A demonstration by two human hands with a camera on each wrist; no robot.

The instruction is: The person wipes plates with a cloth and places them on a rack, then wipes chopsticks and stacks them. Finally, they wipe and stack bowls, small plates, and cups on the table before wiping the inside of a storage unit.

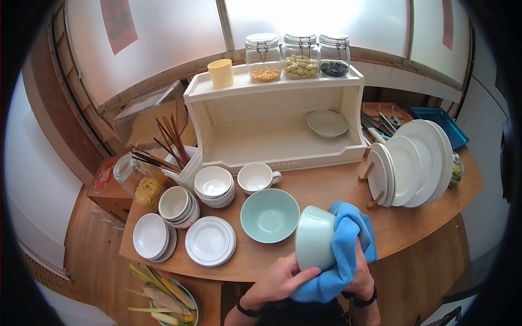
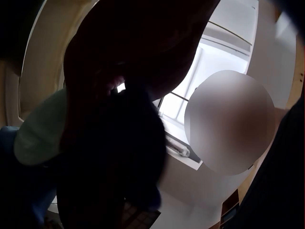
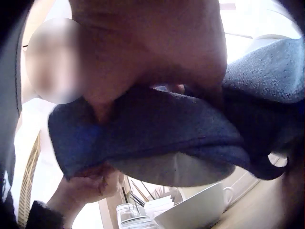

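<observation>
A pale green bowl [image 1: 315,237] is tilted on its side above the table's front edge. My left hand [image 1: 280,278] grips its lower side, thumb over a blue cloth [image 1: 343,255]. On the bowl's right side my right hand [image 1: 360,274] holds the cloth against it, its fingers partly hidden by the folds. In the right wrist view the cloth [image 3: 167,129] wraps over the bowl [image 3: 176,169], and my left hand [image 3: 90,186] shows beyond. The left wrist view is dark, with part of the bowl [image 2: 43,131] showing.
Another green bowl [image 1: 270,215] stands just left, near a white cup [image 1: 255,177], stacked bowls [image 1: 213,182] and plates [image 1: 210,240]. Right are racked plates [image 1: 405,169]; behind, a white shelf [image 1: 266,114] carries jars [image 1: 300,57]. A vegetable bowl [image 1: 194,304] sits low at front left.
</observation>
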